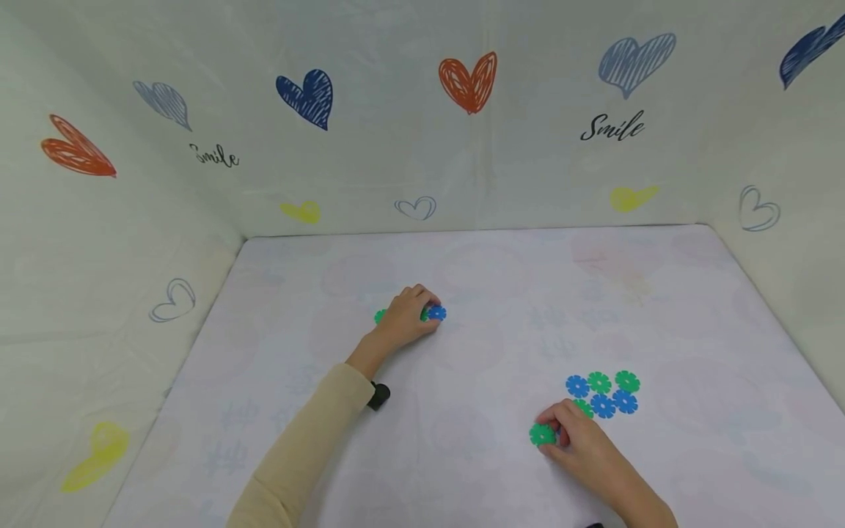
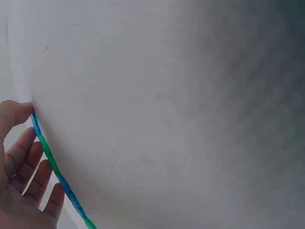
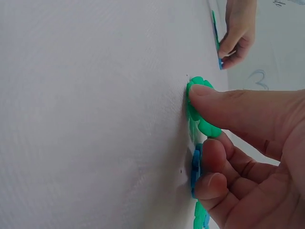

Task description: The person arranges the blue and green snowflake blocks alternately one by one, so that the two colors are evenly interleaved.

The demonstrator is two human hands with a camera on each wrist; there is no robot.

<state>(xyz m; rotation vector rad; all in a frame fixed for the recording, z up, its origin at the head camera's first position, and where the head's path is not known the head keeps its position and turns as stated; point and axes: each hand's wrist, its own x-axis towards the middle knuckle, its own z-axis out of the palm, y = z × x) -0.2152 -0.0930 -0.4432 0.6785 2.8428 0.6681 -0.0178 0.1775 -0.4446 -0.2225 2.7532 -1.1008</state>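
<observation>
My left hand [image 1: 404, 317] pinches a blue flower-shaped plastic disc [image 1: 437, 313] at the right end of a short row. Blue and green discs alternate along this row in the left wrist view, and a green disc [image 1: 380, 316] shows at its left end; the hand covers the middle. Nearer the front right, my right hand [image 1: 579, 444] holds a green flower-shaped disc [image 1: 543, 435] between thumb and finger, tilted up from the surface in the right wrist view. Under its fingers lies a blue disc [image 3: 196, 167], partly hidden.
Just beyond the right hand lies a loose group of several blue and green discs [image 1: 602, 405]. The white tabletop [image 1: 462, 469] meets patterned cloth walls [image 1: 370, 161] at the back and sides. A black band [image 1: 379, 396] is on the left wrist.
</observation>
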